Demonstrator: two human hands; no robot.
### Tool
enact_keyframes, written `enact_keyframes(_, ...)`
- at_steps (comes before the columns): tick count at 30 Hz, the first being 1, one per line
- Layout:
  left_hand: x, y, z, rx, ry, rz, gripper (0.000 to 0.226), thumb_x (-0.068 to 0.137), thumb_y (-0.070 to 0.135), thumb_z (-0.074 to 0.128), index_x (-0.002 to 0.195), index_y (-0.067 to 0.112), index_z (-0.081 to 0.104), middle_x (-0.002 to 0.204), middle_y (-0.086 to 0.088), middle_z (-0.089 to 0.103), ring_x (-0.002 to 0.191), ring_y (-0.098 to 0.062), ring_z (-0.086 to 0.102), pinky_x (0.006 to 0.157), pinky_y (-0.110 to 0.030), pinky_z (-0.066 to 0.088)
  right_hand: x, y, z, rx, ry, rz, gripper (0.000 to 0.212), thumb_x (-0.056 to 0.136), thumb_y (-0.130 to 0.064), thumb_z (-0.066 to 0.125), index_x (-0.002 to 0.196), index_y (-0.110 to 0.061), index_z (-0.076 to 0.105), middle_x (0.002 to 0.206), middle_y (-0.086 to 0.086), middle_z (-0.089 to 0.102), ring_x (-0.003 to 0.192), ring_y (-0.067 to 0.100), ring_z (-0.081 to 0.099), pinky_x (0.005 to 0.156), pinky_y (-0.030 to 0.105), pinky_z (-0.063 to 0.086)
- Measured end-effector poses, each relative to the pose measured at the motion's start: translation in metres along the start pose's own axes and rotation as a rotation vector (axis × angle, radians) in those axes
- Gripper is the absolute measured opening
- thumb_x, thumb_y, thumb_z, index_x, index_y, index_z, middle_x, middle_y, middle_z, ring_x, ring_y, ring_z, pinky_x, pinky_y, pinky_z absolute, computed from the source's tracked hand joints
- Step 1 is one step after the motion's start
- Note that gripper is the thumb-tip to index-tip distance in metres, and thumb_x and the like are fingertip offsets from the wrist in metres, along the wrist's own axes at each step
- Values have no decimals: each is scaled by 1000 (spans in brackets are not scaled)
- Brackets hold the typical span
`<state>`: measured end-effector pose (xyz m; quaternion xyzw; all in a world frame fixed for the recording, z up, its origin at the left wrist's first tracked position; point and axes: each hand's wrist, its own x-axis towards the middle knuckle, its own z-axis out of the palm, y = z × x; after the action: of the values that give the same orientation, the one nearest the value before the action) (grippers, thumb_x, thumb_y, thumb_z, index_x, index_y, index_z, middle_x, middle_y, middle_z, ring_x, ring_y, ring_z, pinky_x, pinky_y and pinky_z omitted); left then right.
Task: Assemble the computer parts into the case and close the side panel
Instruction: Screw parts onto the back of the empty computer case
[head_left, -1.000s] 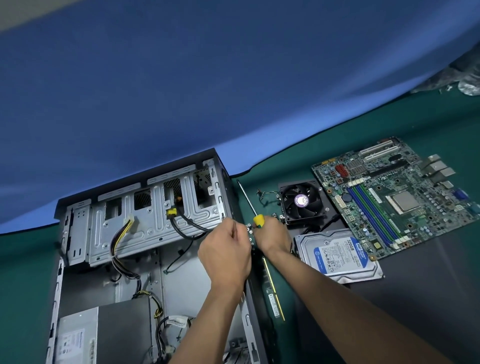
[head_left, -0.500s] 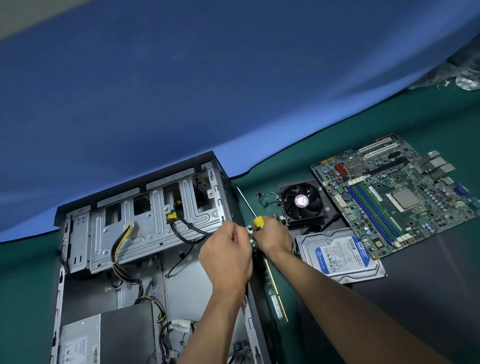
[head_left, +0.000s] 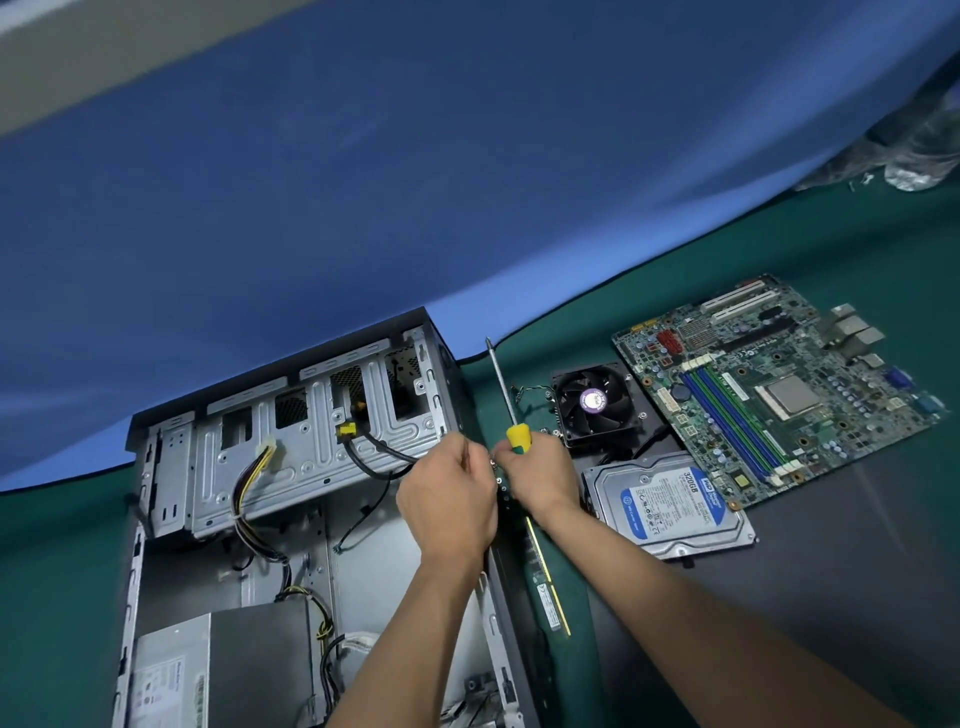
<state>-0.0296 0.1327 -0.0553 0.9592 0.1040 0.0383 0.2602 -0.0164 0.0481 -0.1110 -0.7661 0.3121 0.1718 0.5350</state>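
Hands: left hand (head_left: 449, 499) and right hand (head_left: 540, 475) close together at the case's (head_left: 311, 452) right rim, right fist gripping a screwdriver (head_left: 506, 400) pointing far; motherboard (head_left: 769, 395) lies rightward, nearer the right hand.
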Motion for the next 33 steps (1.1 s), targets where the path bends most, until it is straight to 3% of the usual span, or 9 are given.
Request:
enact_keyframes(3,-1,3,-3,14,21,29,45,88,19,52,52,21,25,42,6,26,44,-20,28,49,-30,18,-22,-6,-15,142,9,-56,19,85,-26,62,73,-12,65,64,8,61,65,35,60,62,38,50)
enact_keyframes(8,-10,13,-23,141,-85,43,34,99,36,35,72,19,46,63,5,49,62,-20,45,60,-31,30,-60,-13,-44,231,42,-175,18,83,-18,67,65,-22,66,50,-6,55,52,20,50,64,43,52)
enact_keyframes(10,-13,21,-41,-156,-280,-45,28,98,28,40,81,17,59,67,7,57,63,-17,50,59,-30,37,-75,-21,-50,223,48,-225,18,83,-18,68,66,-20,66,44,-8,53,47,18,48,61,43,52)
enact_keyframes(12,-20,27,-66,-621,-524,-174,29,98,14,42,86,9,68,54,6,59,45,-14,49,42,-21,36,-92,-32,-53,222,50,-291,19,83,-19,70,65,-23,66,46,-9,59,43,12,50,56,35,48)
enact_keyframes(15,-29,20,-109,-957,-653,-269,33,101,14,38,104,-1,67,52,2,61,35,-10,45,33,-17,29,-124,-49,-50,258,44,-404,17,83,-15,71,68,-23,67,55,-8,67,38,1,51,45,17,41)
enact_keyframes(20,-44,-7,-166,-1051,-682,-205,33,100,17,40,101,10,73,69,-3,65,42,-8,44,36,-17,30,-179,-71,-24,269,91,-501,13,79,-15,75,71,-24,70,64,-4,71,58,11,63,58,27,48)
enact_keyframes(25,-63,-43,-205,-1081,-700,-150,33,100,19,39,92,14,71,57,1,61,42,-8,45,38,-17,30,-229,-75,7,239,126,-549,15,77,-19,76,68,-24,66,55,-9,66,43,1,54,51,26,41)
enact_keyframes(29,-84,-73,-224,-1059,-639,-51,22,101,16,34,88,8,50,58,-4,58,42,-13,47,35,-20,33,-266,-70,29,304,58,-531,17,78,-12,77,88,-23,68,63,-1,70,47,11,59,45,23,43)
enact_keyframes(33,-110,-101,-235,-1102,-562,-37,25,100,13,35,80,8,48,58,-8,51,38,-14,43,34,-21,31,-300,-57,44,244,-26,-538,10,79,-10,75,85,-9,67,47,-2,59,37,14,43,40,24,37)
